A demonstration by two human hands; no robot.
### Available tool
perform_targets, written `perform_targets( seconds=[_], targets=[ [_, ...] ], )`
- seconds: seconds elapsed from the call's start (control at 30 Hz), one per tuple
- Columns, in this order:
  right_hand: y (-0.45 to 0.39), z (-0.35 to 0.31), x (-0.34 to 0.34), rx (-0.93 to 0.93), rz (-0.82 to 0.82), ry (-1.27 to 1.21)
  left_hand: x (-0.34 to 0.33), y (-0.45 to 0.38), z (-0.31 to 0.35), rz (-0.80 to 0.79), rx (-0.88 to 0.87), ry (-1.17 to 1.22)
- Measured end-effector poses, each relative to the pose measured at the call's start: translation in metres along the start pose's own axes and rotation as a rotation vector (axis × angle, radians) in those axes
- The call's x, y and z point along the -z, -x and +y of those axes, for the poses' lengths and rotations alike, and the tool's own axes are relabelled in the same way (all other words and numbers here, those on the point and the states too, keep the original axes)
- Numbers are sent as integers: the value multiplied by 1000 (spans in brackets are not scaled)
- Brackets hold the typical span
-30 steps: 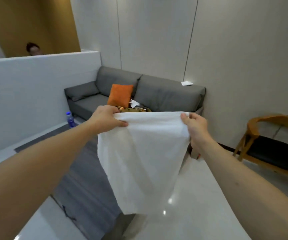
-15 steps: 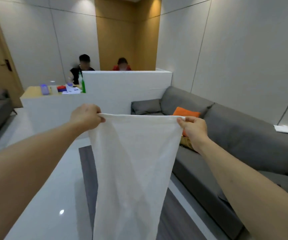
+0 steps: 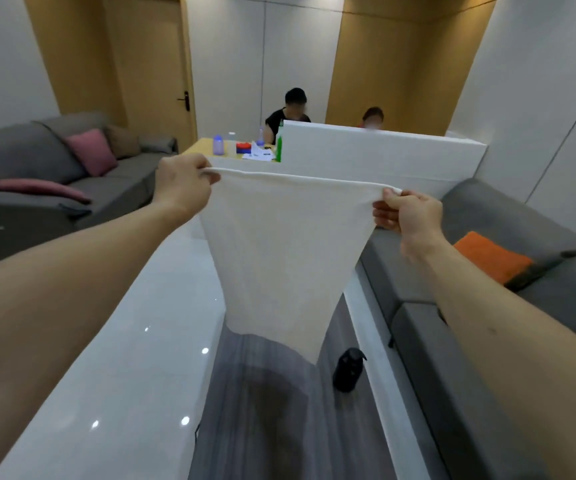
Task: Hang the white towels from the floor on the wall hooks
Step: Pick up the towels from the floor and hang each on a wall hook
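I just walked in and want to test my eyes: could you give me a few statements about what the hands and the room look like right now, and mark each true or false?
1. Both hands hold the white towel by its top edge. True: the left hand and the right hand each pinch an upper corner.
2. The towel lies on the floor. False: it hangs in the air between the hands.
3. An orange cushion sits on the grey sofa at right. True.
4. The cushions on the sofa at left are green. False: the upright cushion there is pink.
5. The towel is on a wall hook. False: no hook is in view.
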State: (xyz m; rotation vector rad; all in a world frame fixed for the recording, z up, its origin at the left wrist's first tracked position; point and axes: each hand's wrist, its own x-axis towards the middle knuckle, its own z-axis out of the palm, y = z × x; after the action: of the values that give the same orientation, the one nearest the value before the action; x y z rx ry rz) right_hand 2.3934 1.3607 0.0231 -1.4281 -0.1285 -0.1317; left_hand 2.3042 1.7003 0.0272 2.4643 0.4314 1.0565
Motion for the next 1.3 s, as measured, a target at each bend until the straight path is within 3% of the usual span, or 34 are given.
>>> perform_targets(
  seconds=[0.2,0.53,0.7,0.97,1.3],
  targets=[
    [36,67,47,-136,-62,3,-14,118,-1,-46,206,16],
    [168,242,153,-582,-58,190,-67,373,-42,-522,586,-82],
    [220,297,183,-757,-12,259,-81,453,-57,-709,655,-169],
    [235,345,193,-907,-2,369,-101,475,-79,-866,667,-234],
    [153,393,134,-929,64,422,-181,391,-136,-935,677,-210]
  ],
)
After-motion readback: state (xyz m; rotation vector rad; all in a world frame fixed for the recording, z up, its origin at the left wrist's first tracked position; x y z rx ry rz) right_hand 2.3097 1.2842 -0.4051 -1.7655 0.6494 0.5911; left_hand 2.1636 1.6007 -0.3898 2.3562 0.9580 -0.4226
